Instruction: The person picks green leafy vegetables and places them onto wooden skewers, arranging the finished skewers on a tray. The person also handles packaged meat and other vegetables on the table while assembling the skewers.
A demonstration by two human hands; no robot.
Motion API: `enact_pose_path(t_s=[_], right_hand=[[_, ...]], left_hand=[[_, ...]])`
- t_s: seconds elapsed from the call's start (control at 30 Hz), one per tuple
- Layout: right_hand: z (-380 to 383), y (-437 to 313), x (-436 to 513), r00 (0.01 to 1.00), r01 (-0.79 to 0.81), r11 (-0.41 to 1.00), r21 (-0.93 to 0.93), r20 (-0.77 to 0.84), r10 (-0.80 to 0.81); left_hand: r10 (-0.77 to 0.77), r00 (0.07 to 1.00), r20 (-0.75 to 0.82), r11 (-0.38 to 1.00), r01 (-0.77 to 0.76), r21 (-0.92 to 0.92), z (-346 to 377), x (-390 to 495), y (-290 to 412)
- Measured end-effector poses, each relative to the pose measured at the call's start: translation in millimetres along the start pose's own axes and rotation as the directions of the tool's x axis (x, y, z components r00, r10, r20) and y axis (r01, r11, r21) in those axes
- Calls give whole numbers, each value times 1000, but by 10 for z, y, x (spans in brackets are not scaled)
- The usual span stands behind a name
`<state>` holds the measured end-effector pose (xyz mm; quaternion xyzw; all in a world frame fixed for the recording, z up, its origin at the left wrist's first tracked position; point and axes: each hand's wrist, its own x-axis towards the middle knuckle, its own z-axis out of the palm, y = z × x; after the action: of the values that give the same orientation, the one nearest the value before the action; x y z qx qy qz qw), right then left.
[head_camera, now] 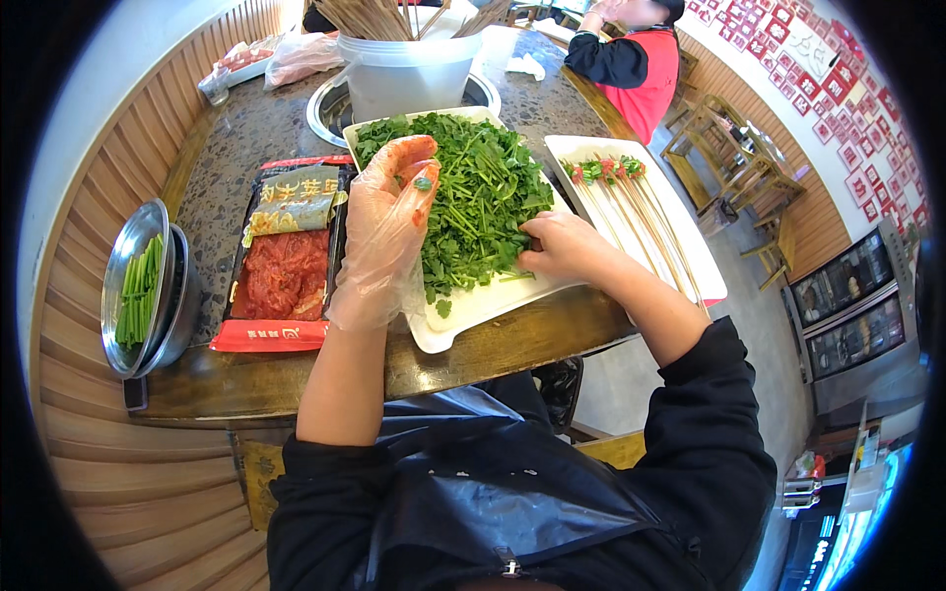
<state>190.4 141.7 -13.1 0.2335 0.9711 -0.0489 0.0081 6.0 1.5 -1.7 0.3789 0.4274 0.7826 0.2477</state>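
Observation:
A white plastic tray (473, 314) heaped with chopped cilantro (480, 192) lies before me. My left hand (388, 214), in a clear plastic glove with red smears, is raised over the tray's left side; a bit of green leaf shows at its thumb, and whether it grips anything is unclear. My bare right hand (558, 244) has its fingertips in the cilantro at the tray's right edge. On the left, raw sliced red meat (284, 273) sits in an opened packet. At the right, a second white tray (680, 251) holds wooden skewers (643, 214) with meat and greens at their far tips.
Stacked metal bowls (185, 303) with cut green stalks (138, 292) stand at the table's left edge. Behind the cilantro is a translucent bucket (410, 77) of bare skewers. A plastic bag (303, 59) lies far left. A person in a red vest (647, 74) sits at the far right.

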Motion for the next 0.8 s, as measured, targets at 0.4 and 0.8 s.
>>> enact_pose_path(t_s=[0.4,0.8], right_hand=[[-226,32,-21,995,-22,962,-272,-102,-6],[-14,-175,37,976,173,975,-138,-107,-188]], left_hand=[[21,1000,2,1000,-21,16,-39,16,-22],[18,999,28,998,-20,62,-68,36,-53]])
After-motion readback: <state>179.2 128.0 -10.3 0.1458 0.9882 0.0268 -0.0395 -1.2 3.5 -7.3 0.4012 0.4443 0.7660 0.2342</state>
